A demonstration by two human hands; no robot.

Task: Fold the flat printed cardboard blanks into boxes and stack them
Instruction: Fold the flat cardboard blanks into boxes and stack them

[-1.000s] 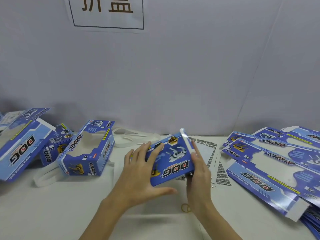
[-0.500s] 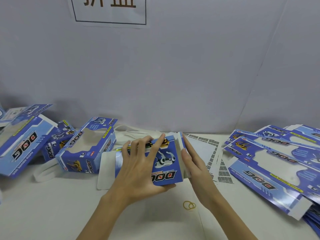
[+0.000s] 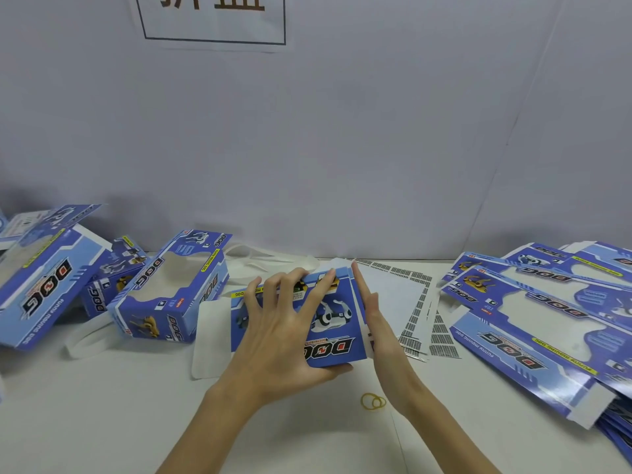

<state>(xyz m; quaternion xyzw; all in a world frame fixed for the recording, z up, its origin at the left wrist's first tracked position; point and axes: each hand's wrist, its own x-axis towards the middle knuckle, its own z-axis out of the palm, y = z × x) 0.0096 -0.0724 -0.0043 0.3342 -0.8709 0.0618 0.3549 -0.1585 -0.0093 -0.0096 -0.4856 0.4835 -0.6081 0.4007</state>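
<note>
A blue printed "DOG" box [image 3: 337, 325] lies half-formed on the white table in front of me, with a white flap sticking out on its left. My left hand [image 3: 278, 331] grips it, fingers spread over the top and thumb under the near edge. With its fingers straight, my right hand [image 3: 374, 318] presses flat against the box's right end. Folded boxes [image 3: 171, 289] lie at the left. A pile of flat blanks [image 3: 543, 313] lies at the right.
Sheets of barcode stickers [image 3: 415, 302] lie behind the box. Two yellow rubber bands [image 3: 372, 401] sit on the table near my right wrist. White paper strips [image 3: 260, 260] lie by the grey wall. A large open box [image 3: 41, 278] leans at far left.
The box came down from a raised tilt onto the table and its white left flap came into view. My right hand went from holding the end to pressing flat on it.
</note>
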